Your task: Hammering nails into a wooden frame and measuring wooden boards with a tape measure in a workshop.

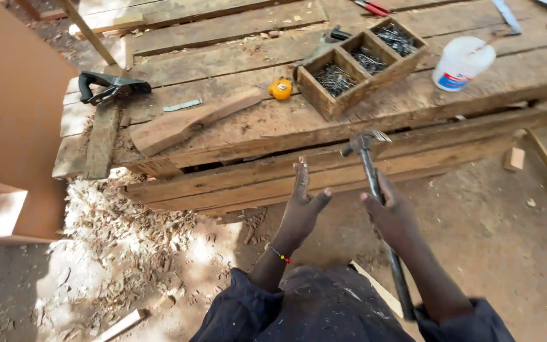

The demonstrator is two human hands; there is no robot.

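Your right hand [390,212] grips the hammer [375,190] mid-shaft, left hand [302,206] spread wide beside its head; a loose swing could catch those fingers [300,172]

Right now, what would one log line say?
right hand: holds claw hammer | left hand: open, empty | wooden workbench: ahead | nail tray: on bench

Outdoor carpentry yard in hard sunlight.
A rough plank workbench [235,136] spans the far side, worn and cracked. Bare dirt ground [495,234] lies near and right; wood shavings [134,234] heap at the left by brown board panels [14,107]. Offcuts [513,158] lie scattered about.
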